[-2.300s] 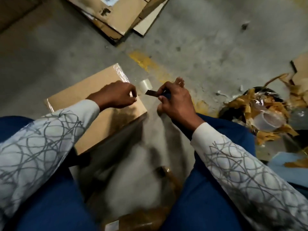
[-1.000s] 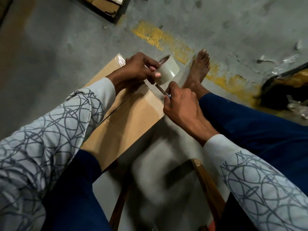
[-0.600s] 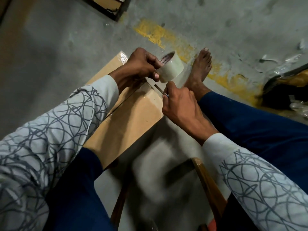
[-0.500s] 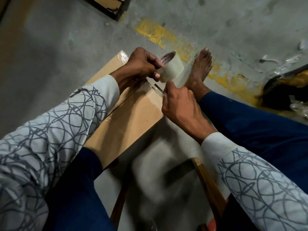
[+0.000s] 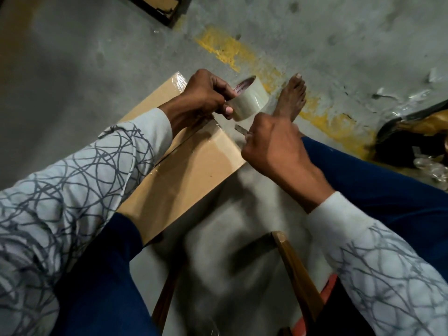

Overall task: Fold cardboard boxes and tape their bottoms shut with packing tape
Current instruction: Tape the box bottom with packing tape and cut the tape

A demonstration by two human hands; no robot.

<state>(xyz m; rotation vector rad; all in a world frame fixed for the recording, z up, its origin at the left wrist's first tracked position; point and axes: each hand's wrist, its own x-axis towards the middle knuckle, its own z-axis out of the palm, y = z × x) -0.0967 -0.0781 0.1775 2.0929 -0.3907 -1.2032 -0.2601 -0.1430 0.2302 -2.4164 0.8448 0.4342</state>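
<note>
Barely shifting, left hand [image 5: 206, 95] is gripping one tape roll [image 5: 252, 105] above one cardboard box [image 5: 189, 170], right hand [image 5: 271, 146] clenching one half-hidden blade [image 5: 240, 129].

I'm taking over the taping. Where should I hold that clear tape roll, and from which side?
Pinch the tape roll across its wall, thumb on the outer band and fingers in the open core, as the left hand does. Come from the box side: the core opens that way, and the right hand holds a blade opposite.
</note>
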